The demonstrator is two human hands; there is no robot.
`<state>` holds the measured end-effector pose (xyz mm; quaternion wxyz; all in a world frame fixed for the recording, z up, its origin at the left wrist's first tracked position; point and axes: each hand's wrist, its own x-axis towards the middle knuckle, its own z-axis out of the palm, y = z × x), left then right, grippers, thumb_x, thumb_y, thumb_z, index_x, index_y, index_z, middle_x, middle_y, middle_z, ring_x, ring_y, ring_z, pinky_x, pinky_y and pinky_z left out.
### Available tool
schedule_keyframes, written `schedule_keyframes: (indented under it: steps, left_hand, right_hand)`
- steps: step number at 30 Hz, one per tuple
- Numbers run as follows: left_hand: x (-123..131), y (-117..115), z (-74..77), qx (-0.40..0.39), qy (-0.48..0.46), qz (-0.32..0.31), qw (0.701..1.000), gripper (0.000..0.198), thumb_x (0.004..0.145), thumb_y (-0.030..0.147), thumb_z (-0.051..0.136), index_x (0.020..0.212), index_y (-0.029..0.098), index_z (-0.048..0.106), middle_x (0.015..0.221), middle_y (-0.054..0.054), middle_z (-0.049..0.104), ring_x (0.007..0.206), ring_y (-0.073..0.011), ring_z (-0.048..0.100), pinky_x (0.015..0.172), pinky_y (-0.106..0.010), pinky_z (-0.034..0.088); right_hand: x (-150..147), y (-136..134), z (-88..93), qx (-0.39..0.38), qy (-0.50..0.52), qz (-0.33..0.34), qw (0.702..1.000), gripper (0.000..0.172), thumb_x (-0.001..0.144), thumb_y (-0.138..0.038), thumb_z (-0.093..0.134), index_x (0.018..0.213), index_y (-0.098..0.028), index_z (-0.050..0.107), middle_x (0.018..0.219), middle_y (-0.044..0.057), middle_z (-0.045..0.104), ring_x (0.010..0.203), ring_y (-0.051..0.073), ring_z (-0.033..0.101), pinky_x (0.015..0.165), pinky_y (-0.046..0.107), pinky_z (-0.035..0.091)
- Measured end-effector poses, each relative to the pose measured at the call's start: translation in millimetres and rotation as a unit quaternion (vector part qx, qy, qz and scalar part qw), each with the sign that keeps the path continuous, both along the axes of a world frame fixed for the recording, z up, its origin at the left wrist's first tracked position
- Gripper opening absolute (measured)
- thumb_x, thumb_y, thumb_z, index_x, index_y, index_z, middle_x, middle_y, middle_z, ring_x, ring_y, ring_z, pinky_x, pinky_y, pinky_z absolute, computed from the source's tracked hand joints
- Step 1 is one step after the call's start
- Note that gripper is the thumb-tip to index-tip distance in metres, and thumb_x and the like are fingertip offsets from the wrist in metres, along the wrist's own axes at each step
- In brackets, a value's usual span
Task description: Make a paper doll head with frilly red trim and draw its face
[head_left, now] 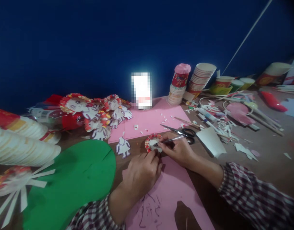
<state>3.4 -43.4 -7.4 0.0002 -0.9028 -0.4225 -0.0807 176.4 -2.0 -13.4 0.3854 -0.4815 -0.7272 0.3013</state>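
Pinched in my right hand (179, 148) is a dark pen (174, 139), its tip at the white middle of a round paper piece (150, 140) with a red and yellow curled rim. My left hand (145, 167) is closed at the near edge of that piece, steadying it; its fingertips are partly hidden. Both hands are over a pink sheet (172, 179) with dark marks on it. Left of the round piece lies a white paper dress cut-out (123, 147) with a dark outline. Behind my right hand are black-handled scissors (182, 131).
Finished-looking paper dolls (94, 111) are heaped at the back left. A green sheet (89, 172) and stacked paper cups (24, 143) lie at the left. Upright cup stacks (202, 78), paper scraps (214, 118) and a red object (273, 100) are on the right. A bright blurred-out patch (141, 89) stands behind.
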Motion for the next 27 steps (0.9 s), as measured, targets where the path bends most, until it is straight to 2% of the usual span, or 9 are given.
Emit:
schedule_keyframes:
  steps: [17,27]
  left_hand:
    - [0.2,-0.4,-0.7,0.01,-0.008,-0.001,1.0,0.022,0.089,0.026,0.042,0.091,0.016,0.061,0.089,-0.007,0.061,0.074,-0.0188,0.059,0.061,-0.032,0.048]
    - [0.3,-0.2,-1.8,0.0,-0.018,0.0,1.0,0.021,0.089,0.026,0.043,0.092,0.016,0.061,0.09,-0.007,0.061,0.075,-0.0188,0.059,0.062,-0.033,0.049]
  right_hand:
    - [0.3,-0.4,-1.6,-0.006,0.007,0.004,1.0,0.011,0.079,-0.025,0.056,0.086,-0.018,0.062,0.082,0.003,0.068,0.078,0.016,0.062,0.069,0.027,0.047]
    - [0.7,0.5,-3.5,-0.001,-0.001,0.002,1.0,0.01,0.08,-0.026,0.056,0.085,-0.019,0.061,0.079,0.002,0.067,0.073,0.015,0.061,0.066,0.026,0.046]
